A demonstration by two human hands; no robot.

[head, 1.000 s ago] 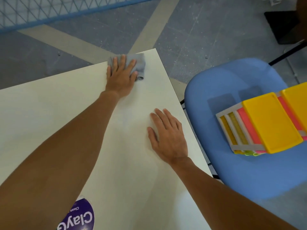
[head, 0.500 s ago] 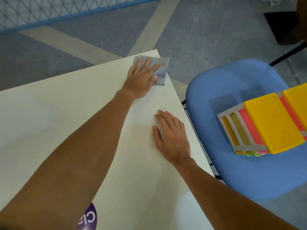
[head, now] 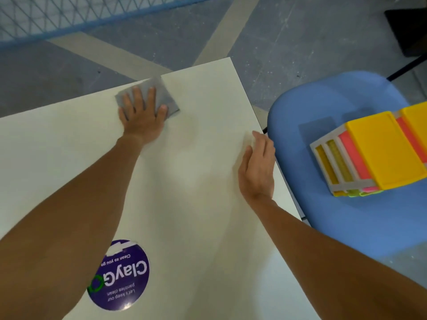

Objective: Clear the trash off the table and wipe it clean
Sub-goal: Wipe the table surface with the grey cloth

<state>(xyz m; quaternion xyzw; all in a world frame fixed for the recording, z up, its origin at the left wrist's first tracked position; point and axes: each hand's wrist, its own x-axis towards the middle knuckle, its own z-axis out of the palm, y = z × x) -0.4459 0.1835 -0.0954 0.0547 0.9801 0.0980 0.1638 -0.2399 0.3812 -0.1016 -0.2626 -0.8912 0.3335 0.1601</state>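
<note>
A grey cloth (head: 165, 94) lies flat on the white table (head: 203, 139) near its far edge. My left hand (head: 142, 114) presses on the cloth with straight, spread fingers. At the table's right edge rests my right hand (head: 257, 167), fingers straight and together, its outer side over the edge. No trash shows on the table.
A round purple sticker (head: 120, 274) is stuck on the table near me. A blue chair (head: 346, 227) stands right of the table and carries a grey rack with yellow and pink trays (head: 379, 151). Grey floor and a blue mesh fence (head: 69, 17) lie beyond.
My left hand has slid the cloth left along the far edge, away from the far right corner. My right hand has shifted right to the table's edge.
</note>
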